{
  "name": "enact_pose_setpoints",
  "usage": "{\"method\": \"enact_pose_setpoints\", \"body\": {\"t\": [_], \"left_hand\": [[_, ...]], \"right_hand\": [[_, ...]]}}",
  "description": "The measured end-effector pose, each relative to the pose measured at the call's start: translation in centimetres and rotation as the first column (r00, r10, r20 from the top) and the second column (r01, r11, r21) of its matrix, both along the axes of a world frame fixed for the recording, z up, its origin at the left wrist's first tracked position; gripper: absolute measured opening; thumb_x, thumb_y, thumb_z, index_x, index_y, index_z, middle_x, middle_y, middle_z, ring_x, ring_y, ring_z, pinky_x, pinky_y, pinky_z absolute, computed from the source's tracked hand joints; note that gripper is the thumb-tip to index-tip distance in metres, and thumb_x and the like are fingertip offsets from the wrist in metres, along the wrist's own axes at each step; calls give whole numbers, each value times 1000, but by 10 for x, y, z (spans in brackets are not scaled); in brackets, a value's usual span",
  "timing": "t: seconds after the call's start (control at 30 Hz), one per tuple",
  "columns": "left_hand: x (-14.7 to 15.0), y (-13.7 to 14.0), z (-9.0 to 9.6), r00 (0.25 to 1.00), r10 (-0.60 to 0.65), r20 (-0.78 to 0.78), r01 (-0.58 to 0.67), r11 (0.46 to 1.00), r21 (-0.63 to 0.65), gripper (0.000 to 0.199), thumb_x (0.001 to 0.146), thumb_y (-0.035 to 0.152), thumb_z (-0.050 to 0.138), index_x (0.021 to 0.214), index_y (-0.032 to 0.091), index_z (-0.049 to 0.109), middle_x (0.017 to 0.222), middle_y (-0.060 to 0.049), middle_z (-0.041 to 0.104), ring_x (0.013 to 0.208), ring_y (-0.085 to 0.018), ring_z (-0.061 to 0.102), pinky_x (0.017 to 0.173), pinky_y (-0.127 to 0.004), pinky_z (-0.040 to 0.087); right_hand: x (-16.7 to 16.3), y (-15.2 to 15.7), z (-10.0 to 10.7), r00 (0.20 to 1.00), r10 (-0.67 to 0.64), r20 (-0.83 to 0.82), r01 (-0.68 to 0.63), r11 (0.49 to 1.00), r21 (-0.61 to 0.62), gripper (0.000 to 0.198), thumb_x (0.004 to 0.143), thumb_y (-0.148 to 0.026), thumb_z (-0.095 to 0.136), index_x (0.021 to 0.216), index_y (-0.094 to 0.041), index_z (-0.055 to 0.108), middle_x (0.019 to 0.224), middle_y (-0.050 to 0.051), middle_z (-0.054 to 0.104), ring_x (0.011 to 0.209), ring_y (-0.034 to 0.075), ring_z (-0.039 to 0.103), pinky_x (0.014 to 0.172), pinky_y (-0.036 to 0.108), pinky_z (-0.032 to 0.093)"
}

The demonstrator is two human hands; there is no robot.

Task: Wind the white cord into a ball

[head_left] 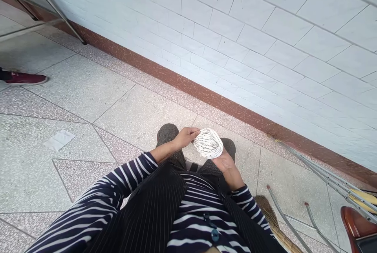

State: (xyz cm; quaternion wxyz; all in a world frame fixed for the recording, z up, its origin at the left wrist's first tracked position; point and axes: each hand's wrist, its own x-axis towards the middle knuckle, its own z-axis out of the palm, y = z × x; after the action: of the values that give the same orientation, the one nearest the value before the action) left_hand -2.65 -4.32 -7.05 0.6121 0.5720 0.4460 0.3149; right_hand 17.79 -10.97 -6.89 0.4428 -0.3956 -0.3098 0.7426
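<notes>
Above my lap, between my knees, is a round white coil [208, 143] with wavy layers and thin dark lines. It looks like rolled or folded paper, but I cannot tell for sure. My left hand [185, 137] pinches its left edge between thumb and fingers. From below and the right, my right hand [224, 162] supports it, with the fingers mostly hidden behind the coil.
A white paper sheet [59, 140] lies on the floor at left, below another person's red shoe [28, 79]. A metal-legged table [54, 4] stands upper left. Crutches [318, 162], a straw broom [279, 231] and a brown chair [350, 225] are at right. A tiled wall [224, 29] rises ahead.
</notes>
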Motion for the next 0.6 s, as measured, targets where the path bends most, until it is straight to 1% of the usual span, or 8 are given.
{"method": "enact_pose_setpoints", "body": {"t": [0.07, 0.13, 0.2, 0.27, 0.37, 0.43, 0.5, 0.6], "left_hand": [[0, 0, 1, 998, 33, -50, -29, 997, 78, 47, 89, 55, 55, 85, 12, 72, 82, -4, 69, 81, -18, 62, 76, -27, 49], [0, -4, 6, 996, 61, -61, -55, 993, 102, 47, 90, 55, 54, 88, 12, 73, 85, -5, 71, 88, -20, 63, 82, -29, 50], [0, -10, 12, 998, 59, 6, -59, 998, 33, 52, 92, 59, 52, 102, 12, 73, 96, -7, 73, 96, -23, 64, 85, -31, 52], [-1, -18, 18, 993, 24, 112, -15, 997, -81, 61, 92, 62, 52, 123, 13, 68, 116, -12, 71, 106, -26, 64, 84, -33, 54], [1, -26, 25, 987, -28, 161, 53, 986, -158, 75, 85, 60, 66, 144, 15, 53, 138, -16, 61, 119, -31, 60, 89, -38, 55], [1, -28, 25, 993, -32, 118, 48, 990, -136, 80, 80, 56, 74, 144, 13, 53, 138, -16, 61, 124, -31, 57, 100, -41, 50], [1, -26, 25, 997, -29, 77, 37, 994, -99, 76, 80, 55, 74, 139, 11, 57, 135, -15, 63, 125, -31, 57, 108, -41, 45], [-2, -20, 26, 998, -48, 29, 50, 998, -45, 72, 79, 53, 75, 136, 11, 60, 133, -14, 65, 122, -30, 59, 108, -39, 44]], "right_hand": [[0, 0, 2, 1000, 14, 7, -14, 999, -31, 77, 58, -44, 81, 131, -31, 60, 136, 8, 66, 135, 35, 52, 106, 56, 47], [1, 1, 4, 999, 30, 29, -28, 998, -50, 75, 58, -43, 79, 130, -31, 61, 131, 8, 69, 134, 35, 53, 105, 57, 48], [3, 3, 6, 998, 36, 48, -33, 998, -55, 76, 57, -39, 78, 131, -31, 62, 130, 7, 69, 133, 35, 53, 105, 57, 48], [3, 4, 6, 999, 23, 39, -21, 998, -51, 78, 57, -34, 78, 133, -32, 61, 134, 6, 67, 132, 35, 54, 105, 55, 48], [2, 5, 3, 1000, -1, 6, 2, 999, -48, 88, 56, -22, 79, 139, -36, 55, 146, 2, 59, 134, 33, 53, 108, 52, 47], [3, 6, 4, 1000, 5, 24, -4, 999, -51, 96, 54, -15, 81, 142, -37, 51, 151, 1, 54, 137, 32, 50, 111, 51, 45], [8, 7, 10, 997, 35, 69, -33, 999, -35, 98, 53, -13, 84, 143, -36, 51, 152, 2, 52, 140, 32, 47, 114, 49, 41], [23, 13, 27, 989, 117, 91, -121, 991, 48, 87, 58, -19, 86, 139, -32, 58, 152, 3, 52, 141, 30, 45, 116, 46, 38]]}}
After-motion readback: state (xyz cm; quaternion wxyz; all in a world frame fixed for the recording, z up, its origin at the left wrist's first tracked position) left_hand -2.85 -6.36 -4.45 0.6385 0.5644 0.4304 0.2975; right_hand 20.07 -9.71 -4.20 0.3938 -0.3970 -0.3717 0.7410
